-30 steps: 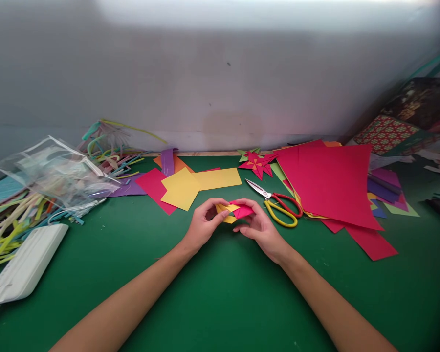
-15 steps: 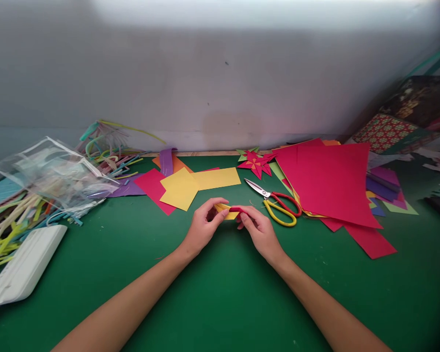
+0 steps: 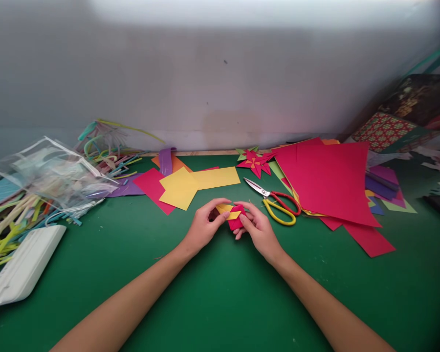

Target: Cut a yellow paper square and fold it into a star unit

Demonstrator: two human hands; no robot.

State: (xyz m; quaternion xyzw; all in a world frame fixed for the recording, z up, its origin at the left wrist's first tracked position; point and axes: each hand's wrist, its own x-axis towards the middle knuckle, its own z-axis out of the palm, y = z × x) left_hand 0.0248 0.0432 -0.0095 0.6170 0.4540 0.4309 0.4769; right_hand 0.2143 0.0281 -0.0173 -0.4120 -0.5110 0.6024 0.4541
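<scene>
My left hand (image 3: 207, 222) pinches a folded piece of yellow paper (image 3: 234, 215) between thumb and fingers. A folded piece of red paper (image 3: 236, 224) is in my right hand (image 3: 255, 225), its thumb on the front and its fingers behind. The pointed yellow end lies across the red piece, and the two touch. How they interlock, if at all, is hidden by the fingers. Just beyond my right hand lie scissors (image 3: 275, 198) with one red and one yellow handle, blades pointing up and left. A red folded paper star (image 3: 255, 163) rests farther back.
Yellow paper (image 3: 183, 189) and red paper (image 3: 152, 183) lie left of centre on the green table (image 3: 220, 303). To the right is a stack of large red sheets (image 3: 326, 181). A clear plastic bag (image 3: 58, 171), pipe cleaners (image 3: 7, 230) and a white device (image 3: 25, 266) crowd the left side.
The red piece was seen nearly edge-on; my right hand has tilted it so its flat face now shows behind the yellow piece. My left hand has hardly moved.
</scene>
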